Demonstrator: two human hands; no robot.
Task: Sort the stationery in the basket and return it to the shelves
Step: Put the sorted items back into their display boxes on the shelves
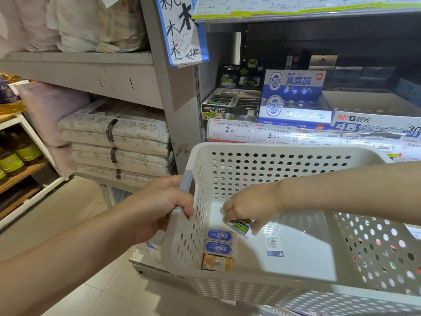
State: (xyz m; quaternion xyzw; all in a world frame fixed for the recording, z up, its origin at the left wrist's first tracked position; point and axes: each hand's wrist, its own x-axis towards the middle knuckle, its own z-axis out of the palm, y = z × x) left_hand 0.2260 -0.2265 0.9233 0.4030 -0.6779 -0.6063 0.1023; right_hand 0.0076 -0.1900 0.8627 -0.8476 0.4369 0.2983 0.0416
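My left hand (159,206) grips the grey handle on the left end of a white perforated basket (296,156). Inside the basket my right hand (248,207) pinches a black-and-green wrapped eraser (240,226), tilted just above the basket floor. Two blue-and-white erasers (218,236) and an orange-patterned eraser (216,262) lie in a column at the left of the basket floor. A white eraser with a barcode label (274,246) lies flat near the middle.
The shelf behind the basket holds a black-green eraser display box (230,103), a blue-white eraser box (293,96) and an M&G 4B eraser box (376,124), with price tags (230,131) along its edge. Folded bedding (118,137) fills the left shelves.
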